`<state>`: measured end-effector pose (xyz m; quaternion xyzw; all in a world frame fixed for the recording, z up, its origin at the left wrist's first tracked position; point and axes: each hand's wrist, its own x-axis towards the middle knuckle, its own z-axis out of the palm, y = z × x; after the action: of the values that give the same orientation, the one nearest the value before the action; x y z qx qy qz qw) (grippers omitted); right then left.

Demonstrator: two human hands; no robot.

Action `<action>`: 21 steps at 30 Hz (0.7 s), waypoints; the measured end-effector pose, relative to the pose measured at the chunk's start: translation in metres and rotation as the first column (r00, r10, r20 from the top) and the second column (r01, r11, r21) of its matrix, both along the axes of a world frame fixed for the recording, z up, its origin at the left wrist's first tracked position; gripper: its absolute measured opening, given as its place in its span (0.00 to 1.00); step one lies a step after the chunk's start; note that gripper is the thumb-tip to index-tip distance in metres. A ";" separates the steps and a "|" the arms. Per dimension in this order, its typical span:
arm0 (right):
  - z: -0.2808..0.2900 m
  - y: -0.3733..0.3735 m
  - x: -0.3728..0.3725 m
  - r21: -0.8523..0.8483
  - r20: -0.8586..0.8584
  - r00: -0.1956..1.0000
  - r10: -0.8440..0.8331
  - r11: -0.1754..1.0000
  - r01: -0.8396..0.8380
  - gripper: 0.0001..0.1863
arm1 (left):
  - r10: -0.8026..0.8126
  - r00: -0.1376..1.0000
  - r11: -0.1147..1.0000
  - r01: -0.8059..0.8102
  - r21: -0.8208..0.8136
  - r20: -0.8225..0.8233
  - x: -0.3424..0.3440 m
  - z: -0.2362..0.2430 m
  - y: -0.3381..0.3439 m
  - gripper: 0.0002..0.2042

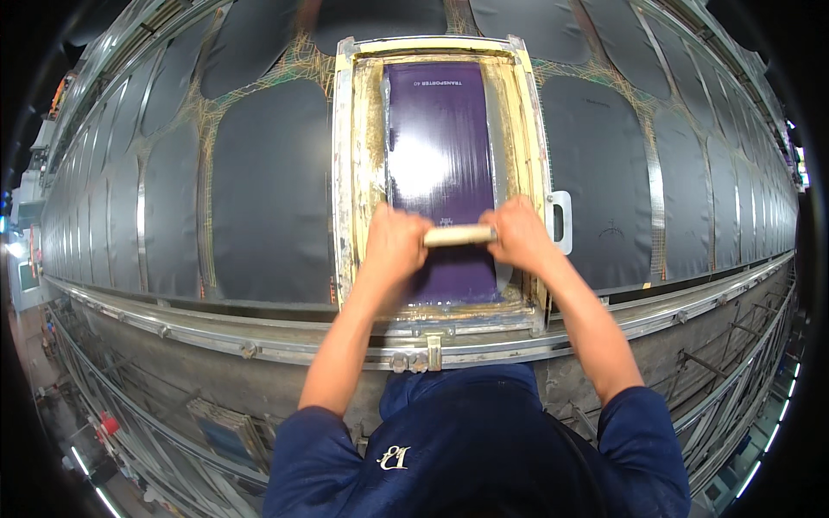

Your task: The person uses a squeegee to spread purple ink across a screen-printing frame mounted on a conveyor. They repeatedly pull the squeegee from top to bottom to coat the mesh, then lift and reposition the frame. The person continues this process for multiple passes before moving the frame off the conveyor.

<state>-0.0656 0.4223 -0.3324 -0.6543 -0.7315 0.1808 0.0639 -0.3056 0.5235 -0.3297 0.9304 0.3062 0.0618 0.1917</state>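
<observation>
My left hand (397, 240) and my right hand (521, 235) are both wrapped round a pale squeegee (459, 236), one at each end of it. The squeegee lies crosswise over the lower part of a screen printing frame (343, 164). Inside this frame, a long purple mesh area (440, 112) shines wet, with a bright glare in its middle. Yellowish stained margins run along both sides of the purple. The squeegee's lower edge is hidden. A white loop handle (562, 223) sticks out from the frame's right side, beside my right hand.
Black panels (272, 190) lie in rows on the long table to both sides and beyond the frame, with yellow-green streaks between them. A metal rail (233, 347) runs along the near edge, and a small bracket (434, 352) sits on it below the frame. Framed screens (226, 432) stand lower left.
</observation>
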 end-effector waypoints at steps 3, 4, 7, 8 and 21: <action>0.007 -0.054 -0.023 -0.035 -0.025 0.999 0.023 0.999 -0.024 0.18 | 0.011 0.991 1.000 -0.009 -0.014 0.130 -0.026 -0.001 -0.061 0.06; 0.007 -0.062 -0.026 0.016 -0.056 0.998 0.042 0.999 -0.041 0.17 | 0.004 0.996 1.000 -0.003 -0.009 0.094 -0.029 0.001 -0.069 0.06; 0.013 -0.050 -0.017 -0.088 -0.026 0.998 0.058 0.994 -0.061 0.16 | -0.041 0.999 0.999 0.041 -0.007 -0.007 -0.023 0.009 -0.055 0.07; 0.008 -0.041 -0.009 -0.054 -0.026 0.997 0.071 0.996 -0.073 0.14 | -0.064 0.997 0.998 0.063 -0.023 -0.047 -0.018 0.011 -0.041 0.07; 0.000 0.315 0.160 0.010 0.045 0.998 -0.049 0.999 0.048 0.20 | -0.002 0.994 0.987 0.020 0.162 -0.111 0.163 0.005 0.311 0.17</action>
<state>0.0946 0.7373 -0.3325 -0.6754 -0.7175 0.1611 0.0548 -0.1430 0.8348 -0.3252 0.9466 0.3052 0.0340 0.0982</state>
